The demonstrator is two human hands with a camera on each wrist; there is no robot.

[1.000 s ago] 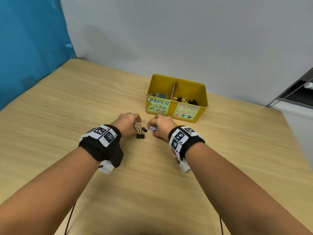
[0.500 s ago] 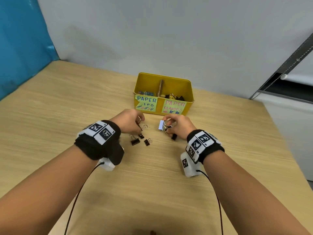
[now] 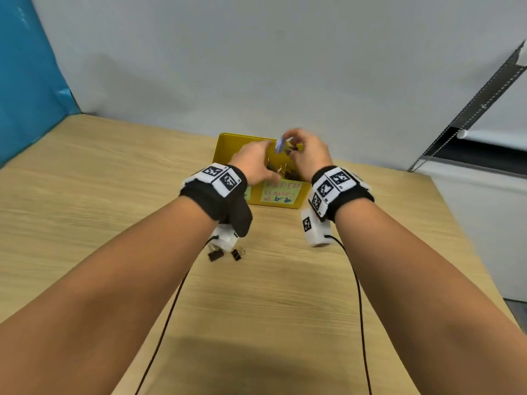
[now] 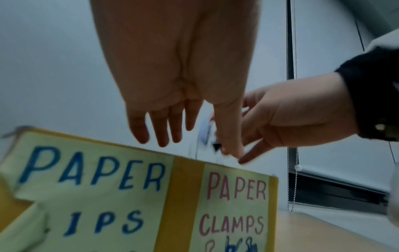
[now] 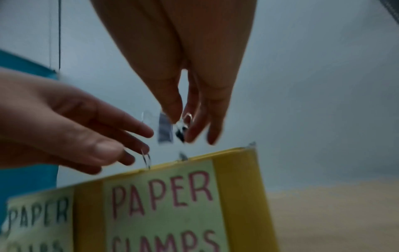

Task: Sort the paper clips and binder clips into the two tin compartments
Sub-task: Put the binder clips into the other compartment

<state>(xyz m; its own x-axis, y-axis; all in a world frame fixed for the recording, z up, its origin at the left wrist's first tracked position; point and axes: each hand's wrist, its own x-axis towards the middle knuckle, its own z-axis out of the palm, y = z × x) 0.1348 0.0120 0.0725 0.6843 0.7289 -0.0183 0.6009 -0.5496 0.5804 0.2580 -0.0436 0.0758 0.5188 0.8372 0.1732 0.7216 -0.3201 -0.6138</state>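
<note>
Here, tin (image 3: 301, 195) labelled "PAPER CLAMPS" (image 4: 234, 207)

Tin (image 4: 183, 196) labels read "PAPER …IPS" (image 4: 90, 196); "PAPER CLAMPS" (image 4: 234, 204).

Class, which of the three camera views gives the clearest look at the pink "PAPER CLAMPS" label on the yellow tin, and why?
The left wrist view: the PAPER CLAMPS label faces the camera, both words legible. In the right wrist view the label is large, but its second word runs off the frame. In the head view the label is small and blurred, its top edge behind the hands.
</note>
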